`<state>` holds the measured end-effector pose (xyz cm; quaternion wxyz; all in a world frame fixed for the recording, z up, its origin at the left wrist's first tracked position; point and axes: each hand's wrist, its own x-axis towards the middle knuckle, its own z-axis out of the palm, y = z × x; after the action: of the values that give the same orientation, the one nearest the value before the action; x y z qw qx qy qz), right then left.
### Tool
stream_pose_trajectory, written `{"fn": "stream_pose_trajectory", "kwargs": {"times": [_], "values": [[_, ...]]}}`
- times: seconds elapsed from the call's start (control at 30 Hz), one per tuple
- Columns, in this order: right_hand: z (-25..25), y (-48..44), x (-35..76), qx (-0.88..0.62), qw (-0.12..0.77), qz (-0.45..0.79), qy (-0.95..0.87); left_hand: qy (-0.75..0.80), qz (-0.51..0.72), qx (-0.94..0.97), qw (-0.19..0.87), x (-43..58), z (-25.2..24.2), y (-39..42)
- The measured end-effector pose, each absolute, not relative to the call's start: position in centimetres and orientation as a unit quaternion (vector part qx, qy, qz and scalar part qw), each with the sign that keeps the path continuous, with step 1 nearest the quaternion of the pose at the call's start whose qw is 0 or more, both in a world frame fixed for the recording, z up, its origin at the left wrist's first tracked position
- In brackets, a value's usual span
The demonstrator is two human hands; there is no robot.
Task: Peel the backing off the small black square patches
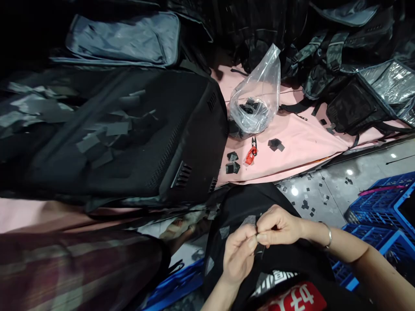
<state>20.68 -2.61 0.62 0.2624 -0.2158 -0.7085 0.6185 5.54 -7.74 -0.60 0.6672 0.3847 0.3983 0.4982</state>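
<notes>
My left hand (238, 255) and my right hand (279, 226) meet low in the middle of the view, over black fabric (246, 203) on my lap. Both hands pinch a small black piece (259, 250) between thumbs and fingertips. A grey patch (249, 220) lies on the fabric just above the fingers. A bracelet circles my right wrist (329, 236).
A large black backpack (129, 138) lies on the pink-covered table (301, 142). A clear plastic bag (259, 99) of black parts, red snips (251, 153) and loose black squares (232, 163) sit beyond. More backpacks (350, 86) are piled far right. Blue crates (385, 211) stand on the floor.
</notes>
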Motion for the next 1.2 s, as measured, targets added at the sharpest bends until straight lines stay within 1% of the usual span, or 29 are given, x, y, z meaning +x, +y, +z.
{"fn": "stream_pose_trajectory", "kwargs": {"times": [0.1,0.23,0.43,0.53,0.6,0.67,0.77,0.87,0.97,1.03,1.07,1.13,1.2], "values": [[1.0,-2.7,19.1,-0.251,0.338,0.604,-0.676,0.396,0.536,0.264,0.698,6.3,0.9,-7.3],[0.8,-3.2,17.2,-0.278,0.465,0.593,-0.596,0.413,0.551,0.172,0.704,6.2,2.0,-6.7],[-1.0,-3.7,14.9,-0.315,0.551,0.608,-0.477,0.42,0.596,0.098,0.677,6.2,1.7,-5.9],[-1.6,-3.4,13.9,-0.341,0.586,0.615,-0.403,0.431,0.637,0.11,0.629,6.2,1.0,-5.3],[-1.6,-3.0,13.6,-0.361,0.565,0.623,-0.403,0.452,0.661,0.168,0.575,6.0,0.2,-5.0],[-1.3,-2.5,13.8,-0.376,0.525,0.632,-0.428,0.491,0.667,0.247,0.503,5.4,-0.9,-4.8],[-0.8,-1.9,14.6,-0.403,0.47,0.629,-0.471,0.558,0.636,0.386,0.368,4.2,-2.4,-4.6],[-0.2,-1.4,15.4,-0.445,0.429,0.58,-0.531,0.577,0.58,0.523,0.238,3.2,-3.2,-4.6],[0.2,-0.8,15.8,-0.471,0.407,0.53,-0.575,0.564,0.555,0.586,0.176,2.9,-3.4,-4.7],[0.1,-0.5,16.0,-0.461,0.396,0.576,-0.546,0.56,0.56,0.582,0.186,3.1,-3.3,-4.8],[0.0,-0.3,16.0,-0.444,0.39,0.619,-0.518,0.559,0.569,0.566,0.209,3.2,-3.1,-4.9],[-0.2,-0.3,15.9,-0.398,0.384,0.702,-0.449,0.549,0.601,0.499,0.298,3.7,-2.8,-5.2],[-0.5,-0.5,15.4,-0.365,0.39,0.758,-0.375,0.522,0.636,0.384,0.418,4.1,-2.6,-5.2]]}}
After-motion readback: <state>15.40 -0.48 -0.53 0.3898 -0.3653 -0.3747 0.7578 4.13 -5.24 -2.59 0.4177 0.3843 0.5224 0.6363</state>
